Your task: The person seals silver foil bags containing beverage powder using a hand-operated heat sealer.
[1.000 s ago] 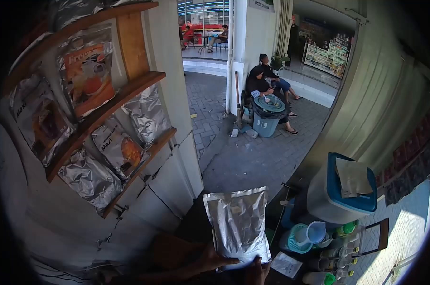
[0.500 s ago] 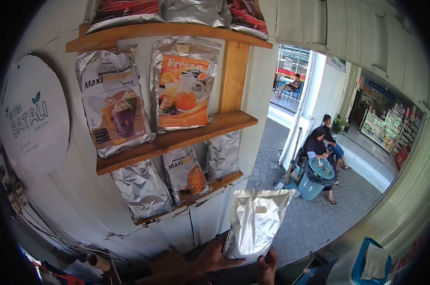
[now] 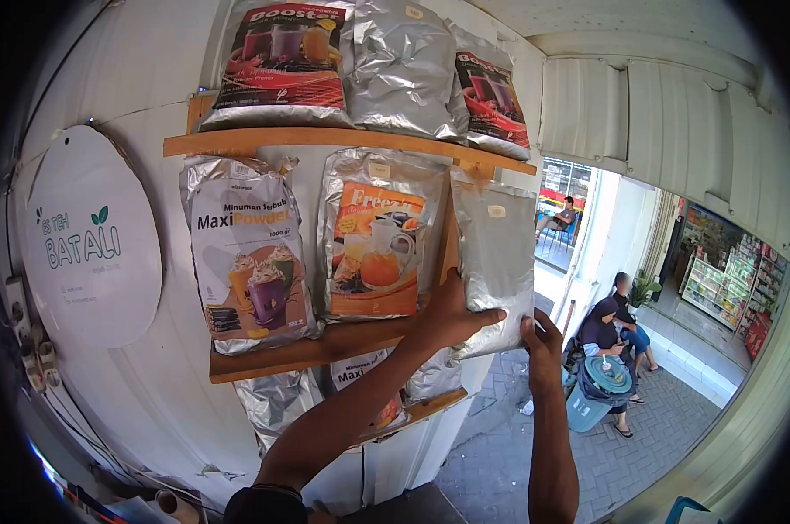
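Note:
A plain silver foil pouch (image 3: 497, 253) stands nearly upright at the right end of the middle wooden shelf (image 3: 325, 347). My left hand (image 3: 458, 316) grips its lower left side, thumb across the front. On the lower right edge, my right hand (image 3: 542, 336) holds it with bent fingers. Just left of it on the same shelf is a silver pouch with an orange Freeze label (image 3: 377, 249). Further left stands a Maxi Powder pouch (image 3: 251, 262). Whether the held pouch's base rests on the shelf is hidden by my left hand.
The top shelf (image 3: 351, 138) carries two Booster pouches and a plain silver one (image 3: 405, 70). More pouches sit on the lower shelf (image 3: 438, 407). A round sign (image 3: 93, 236) hangs at left. Outside at right, two people sit beside a lidded bin (image 3: 591, 397).
Both hands have lifted the silver pouch from low in front of me up to the right end of the middle shelf. My view has tilted upward, showing more of the top shelf.

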{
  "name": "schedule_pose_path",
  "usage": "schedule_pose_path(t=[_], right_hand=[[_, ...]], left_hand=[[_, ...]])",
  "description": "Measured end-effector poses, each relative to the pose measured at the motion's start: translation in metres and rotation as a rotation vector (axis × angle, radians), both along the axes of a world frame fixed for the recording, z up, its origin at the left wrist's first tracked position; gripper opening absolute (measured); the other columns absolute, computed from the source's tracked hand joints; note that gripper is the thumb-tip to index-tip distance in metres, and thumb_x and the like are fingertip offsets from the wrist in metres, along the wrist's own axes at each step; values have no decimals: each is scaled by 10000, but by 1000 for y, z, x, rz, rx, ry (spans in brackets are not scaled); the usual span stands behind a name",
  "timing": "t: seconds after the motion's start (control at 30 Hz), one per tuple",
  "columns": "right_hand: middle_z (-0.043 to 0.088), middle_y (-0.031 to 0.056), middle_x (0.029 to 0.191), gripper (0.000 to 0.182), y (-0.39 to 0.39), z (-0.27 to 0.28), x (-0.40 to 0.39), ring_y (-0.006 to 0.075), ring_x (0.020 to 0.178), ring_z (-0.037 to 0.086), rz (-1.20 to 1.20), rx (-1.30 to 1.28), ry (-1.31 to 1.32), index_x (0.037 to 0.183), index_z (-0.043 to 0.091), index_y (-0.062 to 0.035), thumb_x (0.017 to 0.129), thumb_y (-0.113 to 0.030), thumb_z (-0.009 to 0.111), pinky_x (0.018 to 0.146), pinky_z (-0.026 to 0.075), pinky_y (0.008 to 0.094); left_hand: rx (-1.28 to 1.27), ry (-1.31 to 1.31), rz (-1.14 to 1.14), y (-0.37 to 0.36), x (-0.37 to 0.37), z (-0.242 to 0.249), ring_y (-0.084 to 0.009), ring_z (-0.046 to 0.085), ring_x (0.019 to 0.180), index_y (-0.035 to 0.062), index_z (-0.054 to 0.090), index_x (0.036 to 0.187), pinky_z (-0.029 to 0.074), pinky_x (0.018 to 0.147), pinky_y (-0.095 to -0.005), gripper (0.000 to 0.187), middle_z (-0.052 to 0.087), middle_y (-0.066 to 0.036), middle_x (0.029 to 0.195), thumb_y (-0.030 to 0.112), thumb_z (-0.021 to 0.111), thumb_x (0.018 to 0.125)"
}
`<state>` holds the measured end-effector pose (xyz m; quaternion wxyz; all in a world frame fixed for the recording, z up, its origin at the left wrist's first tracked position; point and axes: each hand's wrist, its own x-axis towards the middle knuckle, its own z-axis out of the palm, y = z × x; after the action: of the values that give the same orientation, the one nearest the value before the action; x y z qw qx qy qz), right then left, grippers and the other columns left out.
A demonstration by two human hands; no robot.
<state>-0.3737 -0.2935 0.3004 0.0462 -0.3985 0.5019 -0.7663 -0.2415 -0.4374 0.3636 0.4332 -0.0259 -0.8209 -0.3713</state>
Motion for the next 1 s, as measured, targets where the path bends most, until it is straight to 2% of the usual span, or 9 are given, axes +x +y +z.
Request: schedule_pose_path(t=[0.07,0.13,0.27,0.43,0.57,0.8,0.9,0.93,1.0], right_hand=[[644,139,1023,466,-12,1,-8,176,911,595,21,-8,-15,1196,536,45,869,-263,663,841,438,305],[643,140,1021,476,-19,5,-16,175,918,599,42,9,-19,1201,531,45,865,-263,669,842,445,296],[644,129,1013,471,-39,11,-31,167,904,602,76,-13,6,1208,528,41,870,-256,665,837,446,290],[643,102,963,420,-55,12,-40,141,882,585,111,-28,-32,1199,520,8,889,-246,643,815,444,281],[640,96,940,394,-68,13,-52,129,873,574,132,-44,-13,1176,521,-2,893,-250,637,797,438,274],[622,71,829,387,-85,18,-70,84,735,515,108,-16,19,1128,523,-39,859,-268,680,655,399,239],[609,54,811,396,-90,17,-70,78,708,487,73,4,54,1139,512,-48,858,-268,682,637,381,234],[611,54,880,363,-89,18,-68,78,799,498,60,67,42,1169,497,-42,899,-244,630,740,384,236],[611,49,879,355,-88,21,-67,74,797,496,62,49,47,1171,496,-42,904,-238,623,740,383,234]], left_hand=[[-6,13,14,-4,-7,2,-361,548,1099,-28,444,1224,424,935,-406,720,545,-232,1159,254,800,665],[-80,18,71,-14,-15,3,-312,541,1145,-13,359,1316,407,970,-376,781,548,-212,1230,252,780,713],[-123,90,133,-31,-35,1,-317,505,1179,-11,353,1325,376,999,-374,769,518,-215,1252,223,770,723],[10,109,92,-39,-47,1,-325,434,1224,-20,354,1323,334,1027,-379,784,458,-207,1285,201,781,704],[-187,79,252,-44,-46,12,-361,462,1193,-10,329,1328,355,1011,-398,819,459,-222,1267,188,786,678],[-66,163,232,-49,-55,14,-329,514,1149,-9,376,1262,398,966,-373,739,525,-211,1189,155,790,672],[8,124,248,-48,-55,13,-331,526,1134,-13,389,1239,401,960,-374,714,541,-207,1169,150,788,670],[-36,157,271,-50,-56,13,-357,531,1113,-33,387,1220,408,949,-400,716,543,-220,1154,152,795,663],[-60,141,337,-51,-58,11,-344,525,1127,-35,386,1238,403,963,-394,747,535,-220,1174,173,806,655]])
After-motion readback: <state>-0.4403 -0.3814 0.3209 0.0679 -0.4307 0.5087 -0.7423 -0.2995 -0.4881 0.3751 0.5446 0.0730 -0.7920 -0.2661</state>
